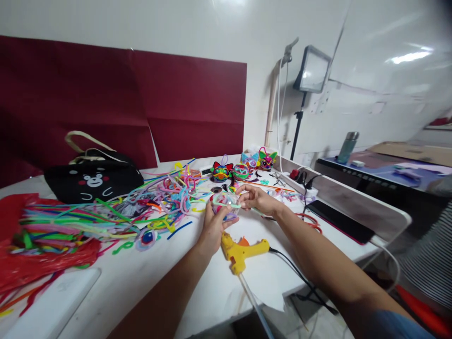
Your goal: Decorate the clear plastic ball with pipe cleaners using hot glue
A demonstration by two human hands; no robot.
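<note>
My left hand (211, 228) is wrapped round a clear ball (231, 199) with colored pipe cleaners on it, above the white table. A pale green pipe cleaner (218, 203) runs across the ball's near side. My right hand (260, 199) pinches at the right end of this pipe cleaner, its fingers close against the ball. Just below my hands lies a yellow hot glue gun (243, 254) with a glue stick (256, 303) sticking out of its back. Finished-looking fuzzy animal heads (221, 172) stand behind the ball.
Loose pipe cleaners (176, 190) spread in a tangle at left, beside a red plastic bag (79, 254) full of more. A black bag (93, 176) stands behind them. At right are a phone (339, 221), a power strip (308, 188) and the glue gun's cord (289, 263).
</note>
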